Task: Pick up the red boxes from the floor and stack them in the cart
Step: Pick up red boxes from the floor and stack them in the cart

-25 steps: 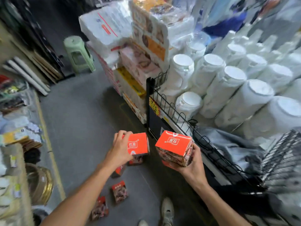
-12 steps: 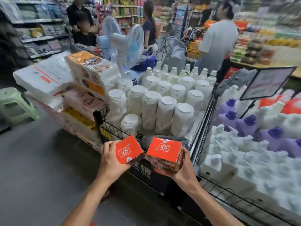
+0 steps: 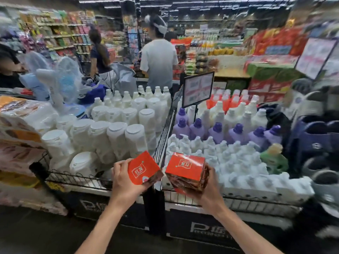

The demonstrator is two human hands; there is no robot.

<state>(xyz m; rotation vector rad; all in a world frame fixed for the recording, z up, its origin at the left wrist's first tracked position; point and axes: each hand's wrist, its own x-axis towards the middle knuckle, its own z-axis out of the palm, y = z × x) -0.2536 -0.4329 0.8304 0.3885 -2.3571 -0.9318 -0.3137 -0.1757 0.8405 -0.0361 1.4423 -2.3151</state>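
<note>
Left hand point(image 3: 124, 180) grips a red box point(image 3: 142, 168), fingers curled round its near and left edges; box tilted, printed top facing the camera. Right hand point(image 3: 208, 187) cups a second box point(image 3: 187, 169) from below and from its right side, thumb side hidden behind the carton. The two boxes sit side by side at the same height, near each other but apart.

Directly beyond and below both grips: black wire bins point(image 3: 163, 136) with a wire divider running away between the two boxes. Beyond the left grip, white jugs point(image 3: 117, 131), tightly packed. Beyond the right grip, white pump bottles point(image 3: 229, 158); farther on, purple-capped bottles point(image 3: 218, 131). A framed sign point(image 3: 198, 88) stands above the divider.

Left of the left grip: wrapped paper packs point(image 3: 20, 121). Under the forearms: dark floor point(image 3: 36, 233).

Room: shop aisle, stocked shelves point(image 3: 60, 37) at back, blurred. A person in a pale shirt point(image 3: 158, 61) stands beyond the bins, back turned.
</note>
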